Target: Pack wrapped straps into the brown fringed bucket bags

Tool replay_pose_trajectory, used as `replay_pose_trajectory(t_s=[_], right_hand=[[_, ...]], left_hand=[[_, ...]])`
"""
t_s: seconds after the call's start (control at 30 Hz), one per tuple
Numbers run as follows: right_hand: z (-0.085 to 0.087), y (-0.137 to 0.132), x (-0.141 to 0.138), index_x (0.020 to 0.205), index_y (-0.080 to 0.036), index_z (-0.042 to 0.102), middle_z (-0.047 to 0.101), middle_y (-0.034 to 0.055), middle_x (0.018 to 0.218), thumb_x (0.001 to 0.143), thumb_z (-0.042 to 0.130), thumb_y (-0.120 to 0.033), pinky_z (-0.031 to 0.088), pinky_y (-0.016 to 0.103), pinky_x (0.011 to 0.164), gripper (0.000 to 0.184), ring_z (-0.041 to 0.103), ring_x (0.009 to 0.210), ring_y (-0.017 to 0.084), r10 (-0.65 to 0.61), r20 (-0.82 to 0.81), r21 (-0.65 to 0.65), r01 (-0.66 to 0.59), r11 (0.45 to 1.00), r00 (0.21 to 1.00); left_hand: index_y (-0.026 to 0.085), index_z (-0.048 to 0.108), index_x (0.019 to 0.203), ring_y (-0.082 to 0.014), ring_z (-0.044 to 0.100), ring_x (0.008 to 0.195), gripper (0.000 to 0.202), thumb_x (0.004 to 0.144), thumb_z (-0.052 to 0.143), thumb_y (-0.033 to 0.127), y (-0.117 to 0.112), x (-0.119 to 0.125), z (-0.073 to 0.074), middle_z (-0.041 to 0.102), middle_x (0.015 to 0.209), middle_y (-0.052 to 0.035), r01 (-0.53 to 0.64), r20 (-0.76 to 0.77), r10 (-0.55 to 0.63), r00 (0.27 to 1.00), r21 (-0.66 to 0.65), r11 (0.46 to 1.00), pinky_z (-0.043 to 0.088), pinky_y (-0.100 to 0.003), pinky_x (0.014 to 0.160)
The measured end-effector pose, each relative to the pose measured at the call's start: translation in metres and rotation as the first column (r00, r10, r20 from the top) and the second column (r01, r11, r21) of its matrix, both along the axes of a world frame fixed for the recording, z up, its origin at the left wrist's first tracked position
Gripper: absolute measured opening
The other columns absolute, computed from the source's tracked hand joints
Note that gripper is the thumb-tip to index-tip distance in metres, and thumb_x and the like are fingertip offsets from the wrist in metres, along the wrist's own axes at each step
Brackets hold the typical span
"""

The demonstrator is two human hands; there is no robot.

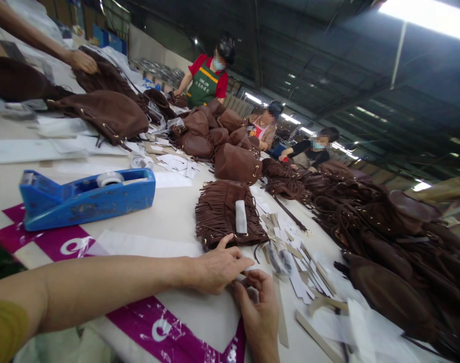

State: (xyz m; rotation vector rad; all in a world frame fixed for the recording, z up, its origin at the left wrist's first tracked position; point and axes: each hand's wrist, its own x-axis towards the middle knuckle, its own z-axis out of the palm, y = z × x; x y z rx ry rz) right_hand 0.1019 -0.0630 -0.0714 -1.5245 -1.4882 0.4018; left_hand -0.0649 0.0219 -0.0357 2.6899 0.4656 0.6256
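My left hand (218, 267) reaches in from the left, its index finger stretched toward the lower edge of a brown fringed bag (224, 209). The bag lies flat, with a small white wrapped piece (241, 217) on its front. The other fingers of that hand meet the fingertips of my right hand (258, 307), which is curled in a pinch. Between the two hands is something small and dark, mostly hidden by the fingers. Below them, purple-and-white printed tape (165, 327) runs along the table edge.
A blue tape dispenser (88, 199) stands at the left. Brown bags (237, 164) are heaped behind, with a larger pile (389, 262) at right. Paper and card strips (301, 267) lie scattered on the table. A co-worker's hand (84, 61) touches a bag; several people work farther back.
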Motion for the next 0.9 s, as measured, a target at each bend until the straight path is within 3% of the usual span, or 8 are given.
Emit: replay_pose_trajectory(t_s=[0.07,0.23,0.4,0.53,0.77,0.9], right_hand=[[0.000,0.001,0.000,0.101,-0.020,0.062,0.069,0.0049,0.089,0.080,0.066,-0.039,0.053,0.032,0.069,0.028,0.065,0.077,0.020,0.004,-0.022,-0.002,-0.004,1.000,1.000],[0.006,0.002,-0.003,0.085,-0.023,0.066,0.067,0.0028,0.081,0.089,0.056,-0.036,0.047,0.033,0.071,0.017,0.060,0.078,0.021,0.091,0.096,0.038,-0.095,0.995,0.991],[0.011,-0.001,-0.005,0.080,-0.024,0.063,0.065,0.0012,0.076,0.092,0.052,-0.034,0.041,0.031,0.068,0.019,0.057,0.073,0.020,0.070,0.195,0.107,-0.092,0.990,0.978],[0.011,0.000,-0.003,0.080,-0.024,0.062,0.065,0.0013,0.076,0.093,0.051,-0.032,0.040,0.032,0.071,0.019,0.056,0.075,0.021,0.054,0.239,0.143,-0.090,0.986,0.970],[0.013,0.003,0.011,0.091,-0.023,0.066,0.070,0.0023,0.090,0.088,0.057,-0.032,0.047,0.031,0.078,0.013,0.062,0.087,0.021,0.152,0.096,-0.045,-0.148,0.988,0.984],[0.015,0.005,0.012,0.089,-0.023,0.068,0.072,0.0021,0.087,0.086,0.059,-0.030,0.050,0.029,0.073,0.012,0.065,0.083,0.021,0.157,0.096,-0.045,-0.153,0.987,0.983]], left_hand=[[0.018,0.037,0.122,-0.0246,0.053,0.107,0.054,0.073,0.058,0.008,-0.001,0.000,0.000,0.062,0.103,-0.0090,-0.010,-0.001,0.010,1.000,-0.005,1.000,0.007,-0.061,0.111],[0.018,0.041,0.109,-0.0236,0.054,0.104,0.041,0.073,0.056,0.008,0.000,-0.001,0.001,0.063,0.097,-0.0066,-0.021,0.043,0.025,0.999,-0.094,0.995,0.005,-0.058,0.112],[0.022,0.045,0.086,-0.0190,0.056,0.098,0.019,0.075,0.056,0.011,0.002,-0.001,-0.002,0.061,0.090,0.0000,-0.021,0.101,0.039,0.994,-0.173,0.985,0.007,-0.052,0.114],[0.021,0.047,0.080,-0.0178,0.055,0.100,0.017,0.073,0.053,0.006,0.002,0.005,-0.003,0.061,0.087,0.0013,-0.053,0.107,0.080,0.991,-0.238,0.970,0.006,-0.051,0.115],[0.020,0.045,0.078,-0.0167,0.055,0.093,0.020,0.070,0.058,0.008,0.005,0.012,-0.003,0.058,0.082,0.0030,-0.083,0.077,0.115,0.990,-0.334,0.939,0.013,-0.047,0.114],[0.021,0.045,0.081,-0.0167,0.055,0.091,0.022,0.070,0.059,0.008,0.004,0.012,-0.003,0.058,0.084,0.0027,-0.091,0.101,0.132,0.986,-0.340,0.936,0.014,-0.048,0.114]])
